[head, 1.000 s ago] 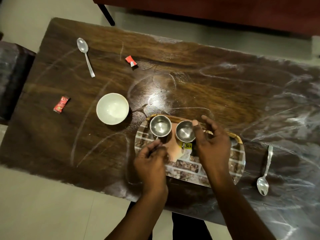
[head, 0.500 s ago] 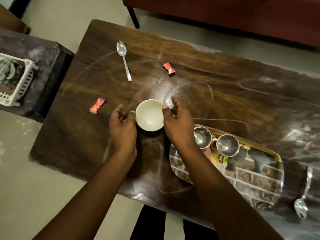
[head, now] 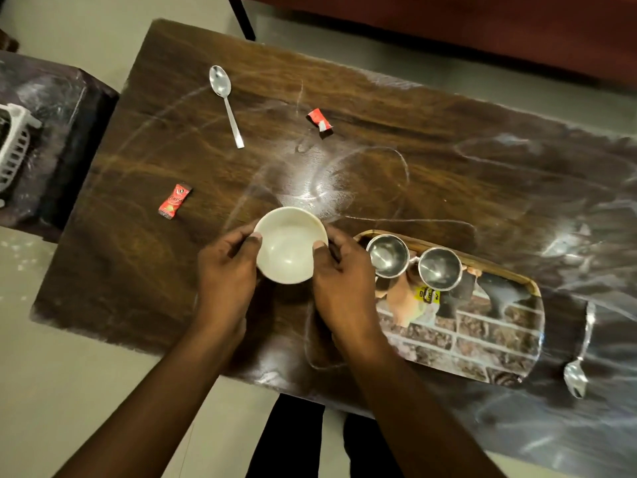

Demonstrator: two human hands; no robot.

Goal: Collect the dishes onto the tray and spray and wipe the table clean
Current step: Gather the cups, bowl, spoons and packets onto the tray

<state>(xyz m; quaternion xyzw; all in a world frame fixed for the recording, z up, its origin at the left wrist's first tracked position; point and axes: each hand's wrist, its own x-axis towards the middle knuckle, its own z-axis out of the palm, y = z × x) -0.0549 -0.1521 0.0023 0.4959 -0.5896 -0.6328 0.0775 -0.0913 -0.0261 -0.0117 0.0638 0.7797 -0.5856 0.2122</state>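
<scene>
Dark wood tabletop (head: 448,167) streaked with white residue, pale floor around it. Left of the white bowl (head: 289,248): a red wrapper (head: 174,201), then a spoon (head: 225,101) farther back. Bowl now clasped between left hand (head: 225,270) and right hand (head: 344,284), both closed on its rim, and drawn nearer the tray (head: 517,343) than half a second ago; whether lifted or sliding, cannot tell. Right of the bowl: a torn wrapper (head: 320,121) behind, two steel cups (head: 413,260) already on the tray, a second spoon (head: 579,357) beyond. Likely next onto the tray; spoons, wrappers, spraying and wiping still pending.
</scene>
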